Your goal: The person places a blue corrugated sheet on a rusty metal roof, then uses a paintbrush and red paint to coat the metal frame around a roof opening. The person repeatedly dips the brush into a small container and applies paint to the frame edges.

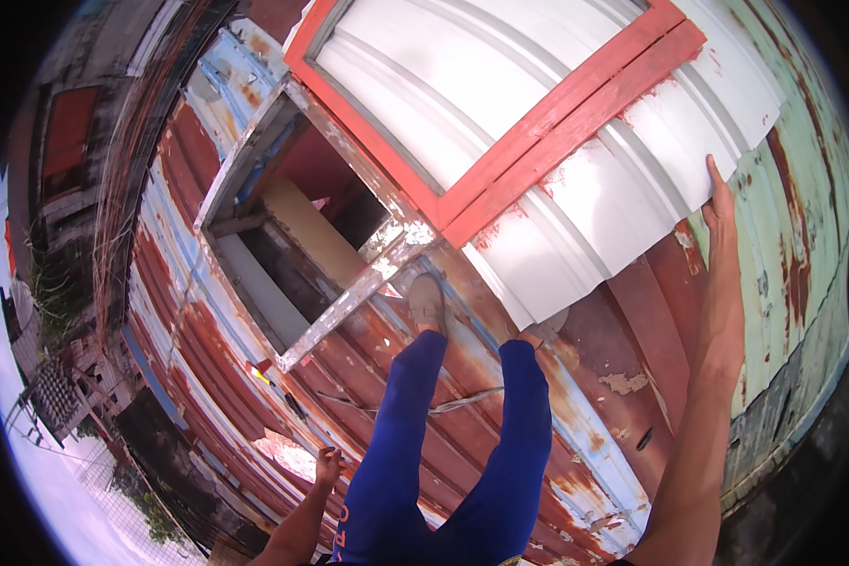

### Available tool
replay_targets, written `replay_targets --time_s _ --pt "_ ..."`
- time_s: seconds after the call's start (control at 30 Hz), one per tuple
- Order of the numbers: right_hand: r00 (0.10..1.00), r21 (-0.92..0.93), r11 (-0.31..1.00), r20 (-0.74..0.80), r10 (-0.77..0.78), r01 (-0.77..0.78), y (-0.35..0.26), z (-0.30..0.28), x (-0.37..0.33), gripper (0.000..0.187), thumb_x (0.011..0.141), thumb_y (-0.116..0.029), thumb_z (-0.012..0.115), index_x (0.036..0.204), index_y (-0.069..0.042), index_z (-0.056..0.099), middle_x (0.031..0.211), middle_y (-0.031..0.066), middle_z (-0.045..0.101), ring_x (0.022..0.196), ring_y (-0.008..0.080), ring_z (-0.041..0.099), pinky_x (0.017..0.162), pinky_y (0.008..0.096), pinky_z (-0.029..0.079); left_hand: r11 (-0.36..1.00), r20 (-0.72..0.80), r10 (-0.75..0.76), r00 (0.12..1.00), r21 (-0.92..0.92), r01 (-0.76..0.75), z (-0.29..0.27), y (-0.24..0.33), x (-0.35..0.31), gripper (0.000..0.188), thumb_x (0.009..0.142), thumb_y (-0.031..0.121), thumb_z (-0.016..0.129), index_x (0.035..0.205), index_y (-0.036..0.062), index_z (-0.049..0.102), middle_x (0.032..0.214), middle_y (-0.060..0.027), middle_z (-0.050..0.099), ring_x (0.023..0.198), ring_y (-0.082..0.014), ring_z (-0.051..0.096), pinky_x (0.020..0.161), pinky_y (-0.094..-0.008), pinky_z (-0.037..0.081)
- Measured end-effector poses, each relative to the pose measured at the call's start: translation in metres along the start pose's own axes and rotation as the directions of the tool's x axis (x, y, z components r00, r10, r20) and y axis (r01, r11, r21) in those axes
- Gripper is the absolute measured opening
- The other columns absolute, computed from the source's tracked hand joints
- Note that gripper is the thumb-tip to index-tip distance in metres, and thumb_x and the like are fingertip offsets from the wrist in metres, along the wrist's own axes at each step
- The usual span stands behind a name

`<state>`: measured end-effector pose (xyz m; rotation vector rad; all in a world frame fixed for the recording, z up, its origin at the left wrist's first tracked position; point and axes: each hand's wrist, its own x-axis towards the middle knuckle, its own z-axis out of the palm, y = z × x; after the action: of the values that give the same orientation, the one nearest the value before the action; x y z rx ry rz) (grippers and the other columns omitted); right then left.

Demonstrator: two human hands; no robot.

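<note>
A white corrugated metal sheet (575, 222) lies on the roof in front of me, smeared with red paint beside a red wooden frame (575, 90). My right hand (720, 203) grips its near right edge, one finger stretched along the top. Low on the left, my left hand (328, 467) is held over the rusty roofing with its fingers curled together. What they hold, if anything, is too small to make out. A slim hand tool (262, 374) in red, yellow and black rests on the roofing beyond that hand.
Rusty corrugated roofing (358, 377) is under my feet. An open hatch (288, 330) with a peeling white frame gapes ahead to the left, boards visible inside. A loose wire (462, 401) crosses near my legs. Pale green rusted sheets (797, 255) run along the right, ending at a roof edge.
</note>
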<state>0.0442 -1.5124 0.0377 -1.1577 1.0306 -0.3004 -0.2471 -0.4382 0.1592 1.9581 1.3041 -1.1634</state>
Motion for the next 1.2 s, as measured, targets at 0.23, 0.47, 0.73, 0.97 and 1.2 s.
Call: replay_targets --time_s 0.23,0.47,0.73,0.97,1.2 --pt "0.998 -0.002 0.999 -0.040 0.047 -0.047 0.024 -0.021 0.015 0.071 0.098 -0.034 0.083 0.152 0.003 0.054 0.146 0.0150 0.065 0.132 0.0278 0.064 0.115 0.0409 0.051 0.987 0.060 0.066 0.996 -0.148 -0.056 0.012 -0.009 0.010 0.040 0.106 0.024 0.070 0.134 0.0078 0.048 0.099 -0.0120 0.070 0.079 -0.0207 0.074 0.060 -0.0347 0.063" --pt "0.994 0.033 0.994 -0.034 0.105 -0.104 0.043 -0.011 0.019 0.077 0.097 -0.035 0.084 0.151 0.009 0.050 0.146 0.0210 0.063 0.131 0.0309 0.065 0.113 0.0432 0.053 0.984 0.019 0.028 0.999 -0.177 -0.025 0.029 -0.002 -0.001 0.033 0.108 0.019 0.067 0.132 0.0088 0.048 0.095 -0.0114 0.068 0.075 -0.0209 0.071 0.058 -0.0354 0.061" --pt "0.985 0.079 0.982 0.003 0.172 -0.172 0.066 -0.013 0.041 0.081 0.096 -0.035 0.086 0.156 0.004 0.048 0.152 0.0196 0.060 0.139 0.0316 0.060 0.118 0.0468 0.048 0.979 0.034 0.196 0.980 -0.067 -0.194 0.055 -0.001 -0.027 0.030 0.107 0.018 0.069 0.128 0.0112 0.050 0.095 -0.0109 0.070 0.079 -0.0191 0.071 0.063 -0.0352 0.060" --pt "0.984 0.019 0.985 -0.051 0.173 -0.173 0.083 -0.029 0.051 0.083 0.095 -0.037 0.086 0.157 0.002 0.047 0.155 0.0188 0.057 0.142 0.0315 0.057 0.120 0.0484 0.046 0.956 0.097 0.291 0.952 0.000 -0.293 0.075 0.009 -0.016 0.031 0.106 0.023 0.069 0.128 0.0067 0.054 0.098 -0.0122 0.072 0.082 -0.0187 0.071 0.070 -0.0362 0.059" --pt "0.990 0.110 0.989 -0.090 0.109 -0.099 0.084 -0.051 0.060 0.076 0.097 -0.039 0.083 0.152 0.002 0.052 0.152 0.0173 0.059 0.141 0.0288 0.057 0.118 0.0459 0.048 0.973 0.147 0.232 0.961 -0.030 -0.230 0.104 0.046 -0.032 0.034 0.107 0.030 0.066 0.129 0.0045 0.060 0.103 -0.0137 0.074 0.086 -0.0202 0.073 0.075 -0.0371 0.060"
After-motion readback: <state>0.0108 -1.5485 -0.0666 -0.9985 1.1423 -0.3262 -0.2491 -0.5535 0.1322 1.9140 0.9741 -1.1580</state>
